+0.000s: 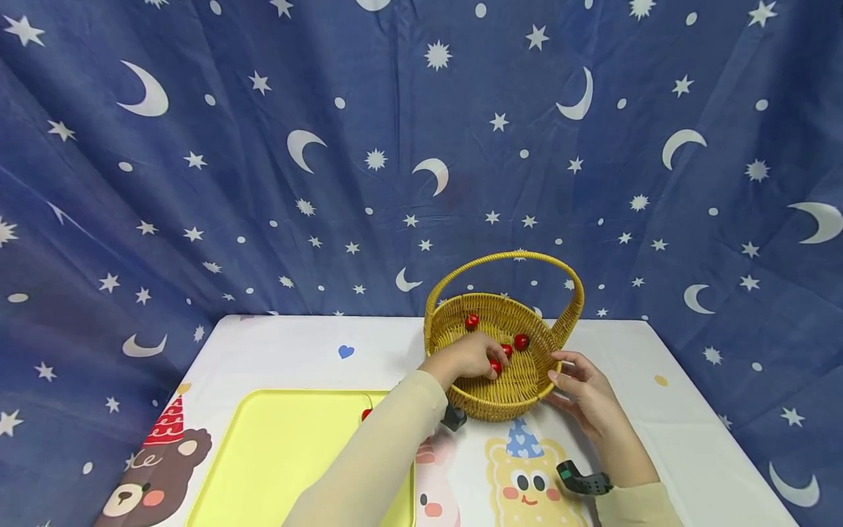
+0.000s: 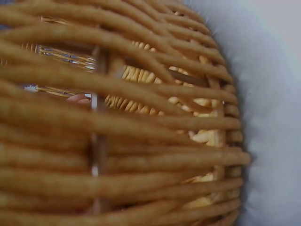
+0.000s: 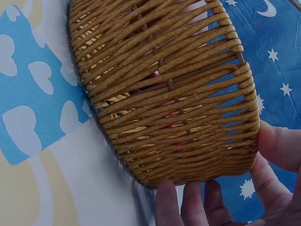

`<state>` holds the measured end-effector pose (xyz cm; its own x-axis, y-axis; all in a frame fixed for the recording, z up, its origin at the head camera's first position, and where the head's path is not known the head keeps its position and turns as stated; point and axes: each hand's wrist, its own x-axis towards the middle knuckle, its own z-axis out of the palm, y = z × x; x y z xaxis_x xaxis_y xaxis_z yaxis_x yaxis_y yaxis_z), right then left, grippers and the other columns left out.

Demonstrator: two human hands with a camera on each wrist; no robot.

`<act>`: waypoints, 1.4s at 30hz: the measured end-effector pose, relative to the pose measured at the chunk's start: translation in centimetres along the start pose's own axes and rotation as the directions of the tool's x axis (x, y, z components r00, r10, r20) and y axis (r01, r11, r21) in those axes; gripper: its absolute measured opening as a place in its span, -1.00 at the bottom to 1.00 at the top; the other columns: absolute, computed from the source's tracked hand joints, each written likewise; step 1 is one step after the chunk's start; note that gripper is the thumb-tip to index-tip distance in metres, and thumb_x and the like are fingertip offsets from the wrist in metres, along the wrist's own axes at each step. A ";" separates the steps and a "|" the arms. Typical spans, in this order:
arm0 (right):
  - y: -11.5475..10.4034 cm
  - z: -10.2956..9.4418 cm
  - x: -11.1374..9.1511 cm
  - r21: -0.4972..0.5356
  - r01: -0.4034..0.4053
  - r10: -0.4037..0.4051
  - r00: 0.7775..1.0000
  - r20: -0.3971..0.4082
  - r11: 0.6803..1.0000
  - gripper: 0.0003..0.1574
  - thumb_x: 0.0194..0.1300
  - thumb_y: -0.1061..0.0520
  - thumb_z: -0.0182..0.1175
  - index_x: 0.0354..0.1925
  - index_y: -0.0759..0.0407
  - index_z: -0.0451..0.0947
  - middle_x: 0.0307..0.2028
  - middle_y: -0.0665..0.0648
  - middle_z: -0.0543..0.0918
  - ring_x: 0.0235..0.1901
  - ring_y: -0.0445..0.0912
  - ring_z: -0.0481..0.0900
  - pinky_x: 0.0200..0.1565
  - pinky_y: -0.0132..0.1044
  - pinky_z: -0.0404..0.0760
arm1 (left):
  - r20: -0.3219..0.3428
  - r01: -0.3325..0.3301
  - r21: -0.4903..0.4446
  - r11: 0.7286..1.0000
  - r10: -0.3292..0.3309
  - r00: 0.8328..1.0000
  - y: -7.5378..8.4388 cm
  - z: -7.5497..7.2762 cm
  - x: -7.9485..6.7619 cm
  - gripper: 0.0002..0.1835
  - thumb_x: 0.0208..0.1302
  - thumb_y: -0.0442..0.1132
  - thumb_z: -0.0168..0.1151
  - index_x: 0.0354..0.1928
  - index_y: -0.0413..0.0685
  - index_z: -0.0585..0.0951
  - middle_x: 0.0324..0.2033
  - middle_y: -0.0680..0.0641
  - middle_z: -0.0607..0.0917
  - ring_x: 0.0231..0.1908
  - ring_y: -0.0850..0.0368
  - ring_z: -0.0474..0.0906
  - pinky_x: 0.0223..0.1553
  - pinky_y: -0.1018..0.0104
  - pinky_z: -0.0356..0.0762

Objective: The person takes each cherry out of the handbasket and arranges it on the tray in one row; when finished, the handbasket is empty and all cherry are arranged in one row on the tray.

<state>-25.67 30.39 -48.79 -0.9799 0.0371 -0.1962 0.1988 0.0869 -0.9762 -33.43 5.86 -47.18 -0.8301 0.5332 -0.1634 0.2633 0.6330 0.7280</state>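
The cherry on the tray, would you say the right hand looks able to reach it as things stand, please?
Probably not easily: the right hand holds the rim of the basket, and the left sleeve stretches across the way to the cherry on the tray.

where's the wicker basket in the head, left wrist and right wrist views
Head: basket right of centre, mostly lower half.
Left wrist: basket fills the left and middle.
Right wrist: basket spans top and centre.
Shared landmark: the white tablecloth.
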 end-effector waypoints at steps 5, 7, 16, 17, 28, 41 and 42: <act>-0.1 0.1 -0.1 -0.024 -0.001 0.001 1.000 -0.008 1.000 -0.46 0.54 0.19 0.27 0.40 0.10 0.42 0.15 0.11 0.46 0.10 -0.06 0.62 0.08 -0.18 0.77 | -0.058 0.006 -0.044 0.999 -0.008 0.998 0.1 0.1 0.1 -0.74 0.24 -0.38 0.55 -0.06 0.05 0.84 0.09 0.05 0.81 0.08 0.13 0.67 0.24 0.20 0.61; -0.1 0.1 -0.1 -0.024 -0.003 0.003 1.000 -0.013 1.000 -0.46 0.54 0.19 0.27 0.39 0.09 0.42 0.15 0.11 0.46 0.11 -0.05 0.61 0.08 -0.18 0.77 | -0.083 -0.003 -0.069 0.998 -0.003 0.997 0.2 0.1 0.2 -0.73 0.23 -0.38 0.57 -0.05 0.03 0.82 0.07 0.05 0.81 0.05 0.12 0.66 0.21 0.19 0.61; 0.1 0.4 -0.1 0.013 -0.005 0.005 1.000 -0.002 1.000 -0.51 0.53 0.24 0.26 0.35 0.08 0.46 0.16 0.14 0.46 0.08 -0.06 0.65 0.08 -0.16 0.78 | -0.195 -0.063 -0.181 0.981 0.027 0.980 0.3 -0.6 -0.3 -0.65 0.28 -0.39 0.53 0.09 0.02 0.78 0.11 0.02 0.77 0.06 0.15 0.65 0.16 0.21 0.64; 0.1 0.4 -0.1 0.014 -0.007 0.007 1.000 0.000 1.000 -0.51 0.53 0.24 0.26 0.34 0.07 0.46 0.17 0.14 0.46 0.09 -0.06 0.65 0.08 -0.16 0.78 | -0.204 -0.074 -0.196 0.978 0.033 0.978 0.4 -0.7 -0.5 -0.65 0.28 -0.38 0.53 0.09 0.01 0.77 0.11 0.01 0.77 0.03 0.15 0.65 0.12 0.24 0.64; 0.1 0.3 -0.1 0.011 -0.018 0.018 1.000 -0.020 1.000 -0.49 0.53 0.22 0.27 0.36 0.07 0.46 0.20 0.15 0.45 0.10 -0.07 0.64 0.08 -0.17 0.77 | -0.252 -0.232 -0.287 0.930 0.160 0.954 1.9 -4.3 -5.7 -0.66 0.22 -0.37 0.59 0.04 0.03 0.83 0.01 -0.01 0.81 -0.16 0.20 0.70 -0.14 0.40 0.68; 0.1 0.3 0.0 0.022 -0.012 0.012 1.000 -0.020 1.000 -0.52 0.55 0.23 0.24 0.36 0.06 0.46 0.20 0.15 0.44 0.10 -0.08 0.62 0.08 -0.18 0.77 | -0.366 -0.158 -0.304 0.939 0.038 0.930 -3.8 -7.8 -16.7 -0.66 0.23 -0.42 0.54 0.01 0.04 0.79 -0.08 -0.02 0.82 -0.17 0.11 0.66 -0.22 0.34 0.69; 0.2 0.3 0.0 0.024 -0.012 0.012 1.000 -0.018 1.000 -0.52 0.55 0.23 0.25 0.35 0.05 0.46 0.19 0.15 0.44 0.10 -0.08 0.62 0.08 -0.18 0.77 | -0.371 -0.140 -0.298 0.944 0.020 0.928 -4.8 -7.7 -17.5 -0.66 0.22 -0.43 0.53 0.01 0.02 0.79 -0.09 -0.03 0.82 -0.19 0.11 0.66 -0.23 0.35 0.68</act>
<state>-25.68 30.10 -49.02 -0.9769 0.0564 -0.2064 0.2097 0.0625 -0.9758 -23.98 -10.79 -42.69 -0.9477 0.2996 0.1100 0.2181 0.3562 0.9086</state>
